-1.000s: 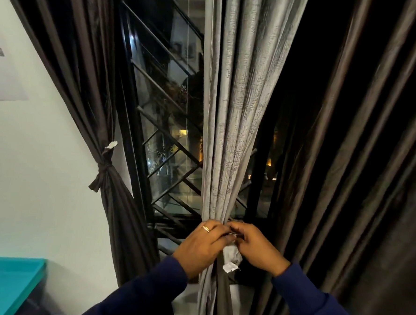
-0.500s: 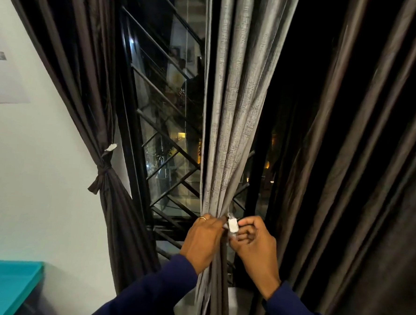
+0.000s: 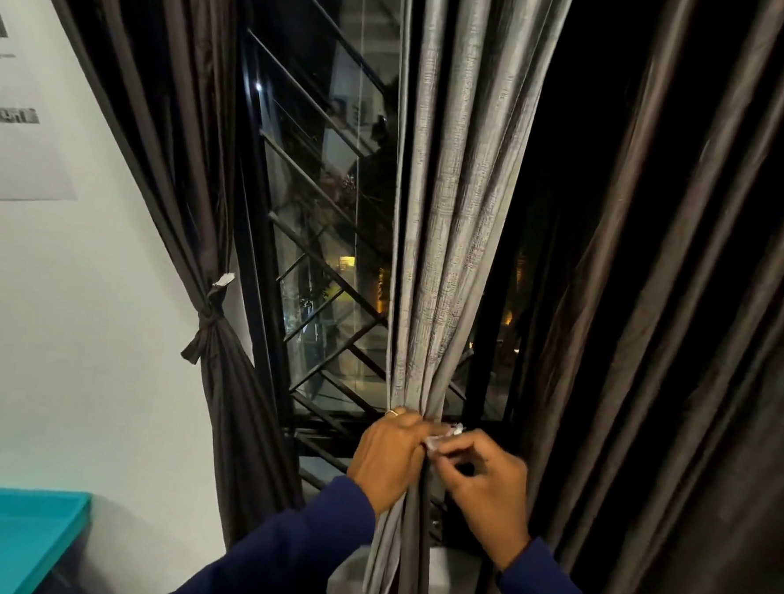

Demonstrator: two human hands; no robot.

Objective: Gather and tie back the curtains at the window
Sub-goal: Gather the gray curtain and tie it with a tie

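In the head view, the gathered grey curtain (image 3: 434, 253) before the barred window (image 3: 319, 255) is gripped by the left hand (image 3: 387, 459) while a small white tag (image 3: 436, 442) is pinched by the right hand (image 3: 488, 486), a tied dark curtain (image 3: 218, 401) and a teal surface (image 3: 8, 544) being seen against the white wall (image 3: 67, 323).

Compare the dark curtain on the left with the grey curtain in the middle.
The dark curtain is already tied with a knotted band; the grey curtain is only bunched in the left hand, while the right hand pinches a small white tag beside it. The dark curtain is swept sideways to the wall; the grey curtain hangs straight. Both are gathered into folds at a similar height.
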